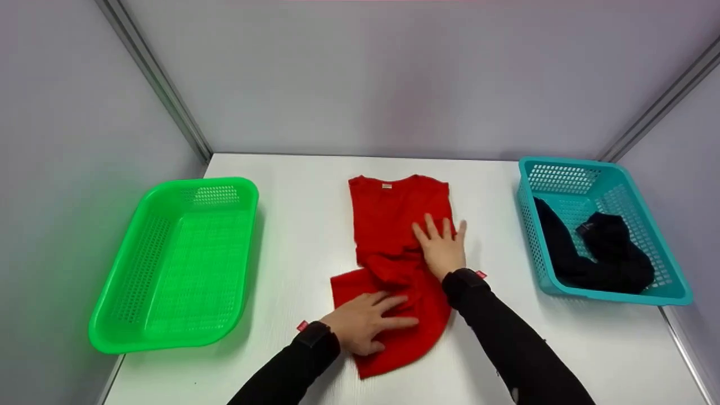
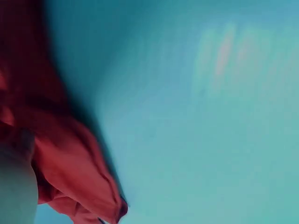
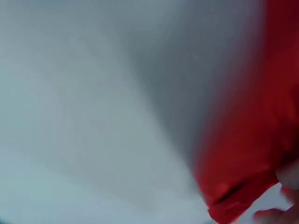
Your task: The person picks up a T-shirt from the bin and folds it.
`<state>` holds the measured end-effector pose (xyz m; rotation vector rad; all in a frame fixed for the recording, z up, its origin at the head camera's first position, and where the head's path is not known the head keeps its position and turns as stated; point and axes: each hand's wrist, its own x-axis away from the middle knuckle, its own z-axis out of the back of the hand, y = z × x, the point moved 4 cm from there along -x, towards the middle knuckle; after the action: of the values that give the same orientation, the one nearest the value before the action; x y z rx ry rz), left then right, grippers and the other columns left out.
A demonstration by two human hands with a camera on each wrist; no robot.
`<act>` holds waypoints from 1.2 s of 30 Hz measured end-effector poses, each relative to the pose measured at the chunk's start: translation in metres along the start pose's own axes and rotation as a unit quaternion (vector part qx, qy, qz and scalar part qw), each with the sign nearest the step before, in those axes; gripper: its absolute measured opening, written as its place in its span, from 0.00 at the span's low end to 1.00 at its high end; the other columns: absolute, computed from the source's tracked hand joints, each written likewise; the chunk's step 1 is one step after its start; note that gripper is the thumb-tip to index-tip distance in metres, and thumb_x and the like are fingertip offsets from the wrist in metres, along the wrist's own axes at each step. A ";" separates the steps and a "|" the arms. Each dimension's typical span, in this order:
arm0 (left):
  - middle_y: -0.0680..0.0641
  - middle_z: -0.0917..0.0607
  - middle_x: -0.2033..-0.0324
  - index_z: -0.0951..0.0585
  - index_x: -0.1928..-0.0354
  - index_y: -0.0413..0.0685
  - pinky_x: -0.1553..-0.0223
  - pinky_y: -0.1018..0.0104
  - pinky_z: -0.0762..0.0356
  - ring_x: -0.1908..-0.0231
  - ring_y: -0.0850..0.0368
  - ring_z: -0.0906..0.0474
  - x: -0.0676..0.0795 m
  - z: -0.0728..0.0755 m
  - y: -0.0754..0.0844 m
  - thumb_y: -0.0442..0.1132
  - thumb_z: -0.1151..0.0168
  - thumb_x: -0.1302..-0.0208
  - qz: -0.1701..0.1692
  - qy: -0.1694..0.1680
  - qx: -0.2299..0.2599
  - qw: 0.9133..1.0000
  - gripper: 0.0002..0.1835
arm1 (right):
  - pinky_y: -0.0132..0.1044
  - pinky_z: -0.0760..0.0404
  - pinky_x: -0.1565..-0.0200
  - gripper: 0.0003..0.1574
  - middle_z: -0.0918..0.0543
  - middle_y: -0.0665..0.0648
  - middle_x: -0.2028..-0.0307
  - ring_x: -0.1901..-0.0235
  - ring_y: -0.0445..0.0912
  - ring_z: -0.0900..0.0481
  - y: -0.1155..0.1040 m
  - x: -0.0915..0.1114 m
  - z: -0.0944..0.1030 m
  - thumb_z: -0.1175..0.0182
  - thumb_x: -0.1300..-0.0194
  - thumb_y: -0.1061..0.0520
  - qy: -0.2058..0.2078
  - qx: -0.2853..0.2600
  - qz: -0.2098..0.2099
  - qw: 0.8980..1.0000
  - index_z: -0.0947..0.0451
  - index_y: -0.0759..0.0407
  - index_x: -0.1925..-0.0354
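Note:
A red shirt (image 1: 400, 208) lies on the white table, its neckline with a small pale label at the far end. Its sides look tucked in at the top, while the lower part is rumpled and skewed. My right hand (image 1: 443, 250) rests on the shirt's right side with fingers spread. Nearer to me, my left hand (image 1: 363, 323) lies on the lower part, fingers stretched to the right. In the left wrist view, creased red cloth (image 2: 70, 158) runs along the left beside part of the hand. The right wrist view has blurred red cloth (image 3: 247, 154) and some fingertips (image 3: 287, 214) at the lower right.
A green plastic basket (image 1: 247, 270) with nothing in it stands on the left of the table (image 1: 298, 225). On the right, a blue basket (image 1: 531, 236) holds black clothing (image 1: 607, 259). Grey panels (image 1: 337, 79) enclose the back and sides.

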<state>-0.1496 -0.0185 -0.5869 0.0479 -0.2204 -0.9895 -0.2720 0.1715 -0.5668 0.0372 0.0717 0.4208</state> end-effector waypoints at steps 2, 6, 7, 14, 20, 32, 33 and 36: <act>0.57 0.49 0.18 0.43 0.20 0.82 0.23 0.48 0.47 0.22 0.44 0.44 -0.004 -0.003 0.000 0.62 0.40 0.29 0.004 -0.015 -0.011 1.000 0.39 | 0.77 0.51 0.31 0.35 0.33 0.64 0.24 0.27 0.70 0.37 -0.002 0.003 0.004 0.42 0.28 0.62 0.002 -0.030 -0.036 0.999 0.30 0.53 0.25; 0.62 0.52 0.17 0.45 0.20 0.84 0.22 0.43 0.55 0.19 0.43 0.52 -0.012 -0.007 -0.014 0.68 0.48 0.27 0.080 -0.034 -0.003 0.996 0.36 | 0.74 0.45 0.31 0.31 0.28 0.65 0.28 0.28 0.66 0.34 -0.024 0.018 0.013 0.41 0.28 0.63 0.018 -0.094 0.021 0.995 0.27 0.59 0.29; 0.63 0.53 0.17 0.45 0.20 0.85 0.22 0.42 0.56 0.19 0.43 0.54 -0.013 -0.007 -0.019 0.69 0.50 0.27 0.103 -0.034 0.000 0.994 0.36 | 0.74 0.42 0.31 0.29 0.26 0.65 0.29 0.28 0.66 0.33 -0.030 0.023 0.014 0.41 0.28 0.62 0.024 -0.105 0.042 0.993 0.26 0.60 0.30; 0.61 0.49 0.18 0.38 0.22 0.82 0.25 0.32 0.54 0.19 0.39 0.53 -0.030 -0.006 -0.047 0.69 0.54 0.25 0.267 0.022 -0.007 0.963 0.32 | 0.72 0.35 0.35 0.26 0.21 0.65 0.34 0.32 0.67 0.28 -0.056 0.049 0.007 0.38 0.28 0.58 0.049 -0.129 0.112 0.984 0.21 0.61 0.34; 0.44 0.41 0.20 0.39 0.19 0.58 0.27 0.30 0.48 0.23 0.31 0.46 -0.036 -0.003 -0.051 0.64 0.45 0.26 0.314 0.121 0.062 0.940 0.40 | 0.74 0.38 0.34 0.34 0.26 0.65 0.29 0.30 0.69 0.32 -0.048 0.056 -0.023 0.41 0.23 0.44 -0.001 -0.119 0.101 0.988 0.28 0.60 0.28; 0.45 0.24 0.32 0.22 0.31 0.49 0.34 0.48 0.30 0.33 0.39 0.29 -0.010 0.004 -0.059 0.43 0.42 0.24 0.217 0.157 0.026 0.963 0.22 | 0.78 0.49 0.32 0.33 0.30 0.65 0.26 0.27 0.71 0.38 -0.005 0.055 -0.018 0.41 0.24 0.51 -0.009 -0.056 -0.037 0.998 0.30 0.60 0.27; 0.46 0.22 0.37 0.20 0.35 0.49 0.39 0.50 0.26 0.39 0.41 0.25 -0.010 0.004 -0.060 0.40 0.41 0.25 0.207 0.166 -0.007 0.964 0.19 | 0.77 0.48 0.32 0.33 0.31 0.66 0.27 0.27 0.71 0.38 -0.009 0.057 -0.018 0.41 0.24 0.50 -0.010 -0.070 -0.021 0.997 0.30 0.60 0.27; 0.47 0.21 0.52 0.17 0.49 0.47 0.56 0.58 0.20 0.54 0.46 0.22 -0.010 0.006 -0.058 0.32 0.36 0.31 0.175 0.189 -0.074 0.963 0.11 | 0.74 0.44 0.31 0.38 0.32 0.68 0.26 0.26 0.70 0.40 -0.026 0.065 -0.019 0.42 0.23 0.42 -0.037 -0.115 0.041 0.992 0.32 0.57 0.25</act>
<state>-0.2035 -0.0420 -0.5908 0.0589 0.1929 -0.6260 -0.2037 0.1745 -0.5908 -0.1717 -0.0517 0.5068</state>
